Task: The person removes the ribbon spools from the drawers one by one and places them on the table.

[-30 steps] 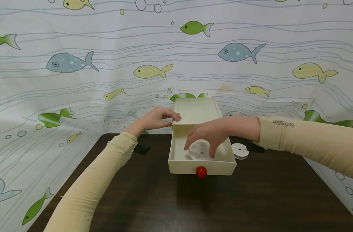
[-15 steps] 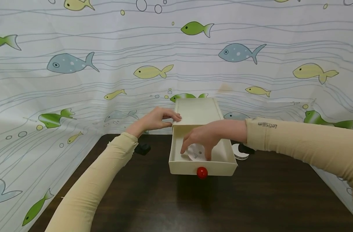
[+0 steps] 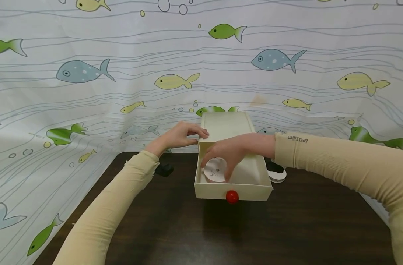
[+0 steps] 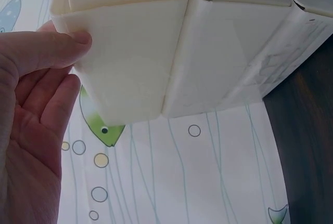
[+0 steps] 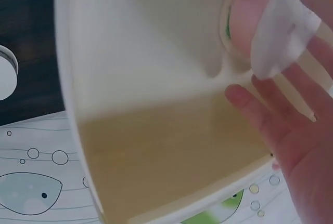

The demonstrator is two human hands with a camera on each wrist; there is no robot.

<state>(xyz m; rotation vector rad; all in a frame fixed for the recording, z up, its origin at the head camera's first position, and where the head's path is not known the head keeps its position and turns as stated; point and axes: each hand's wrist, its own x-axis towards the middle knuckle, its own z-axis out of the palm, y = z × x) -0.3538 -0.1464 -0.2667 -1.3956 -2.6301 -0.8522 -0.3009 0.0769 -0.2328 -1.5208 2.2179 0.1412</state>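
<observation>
A small cream drawer cabinet stands with its top drawer pulled out, a red round knob on the front. My left hand grips the cabinet's upper left front edge. The left wrist view shows its thumb against the side panel. Inside the drawer, toward its left side, my right hand holds a ribbon spool with a white face, fingers on either side of it. From the right wrist, the spool's white disc shows in front of a pink part.
A second white spool rests on the dark table, right of the drawer. Behind and beside the table hangs a fish-print sheet. More drawer units sit below the top one.
My right hand has closed in on the spool and shifted left inside the drawer, the spool moving with it. The left hand stays on the cabinet edge.
</observation>
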